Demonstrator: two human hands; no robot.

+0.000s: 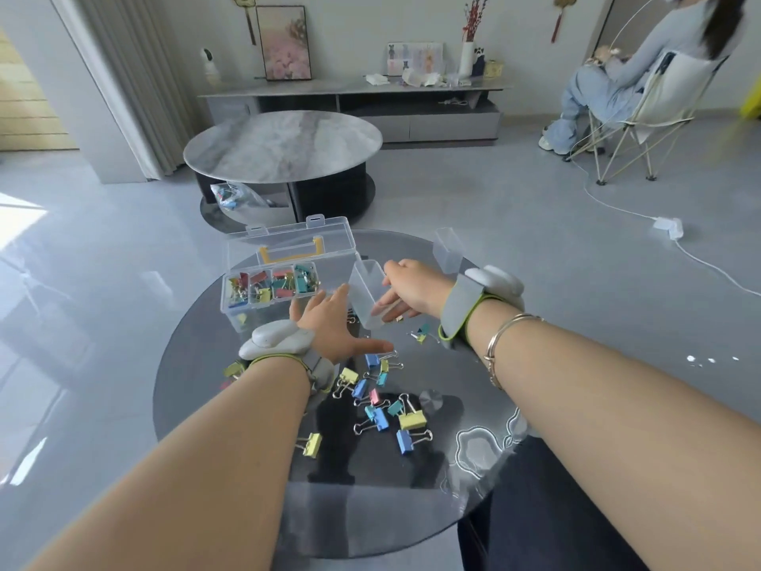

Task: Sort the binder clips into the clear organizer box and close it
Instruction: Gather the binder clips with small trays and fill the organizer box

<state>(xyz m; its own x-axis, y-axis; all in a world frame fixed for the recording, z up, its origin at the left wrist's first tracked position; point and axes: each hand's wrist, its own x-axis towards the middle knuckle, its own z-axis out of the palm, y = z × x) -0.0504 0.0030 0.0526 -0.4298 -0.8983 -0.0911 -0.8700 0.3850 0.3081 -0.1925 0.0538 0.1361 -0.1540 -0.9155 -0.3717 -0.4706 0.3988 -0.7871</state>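
The clear organizer box [247, 311] stands open on the round glass table [432, 508], its lid [288, 241] upright with a yellow handle. Its back compartments hold sorted coloured binder clips [274, 284]. My right hand [412, 292] grips a small clear empty inner bin [366, 294], tilted, just right of the box. My left hand [333, 327] is spread flat with fingers apart beside the box's front, holding nothing. Several loose yellow, blue, pink and teal binder clips [381, 399] lie on the glass nearer to me.
A second small clear bin [448, 247] stands at the table's far right. Single clips lie at the left edge [234, 368] and near my right wrist [421, 333]. Beyond are a marble coffee table [284, 144], a low cabinet, and a person seated in a folding chair [642, 101].
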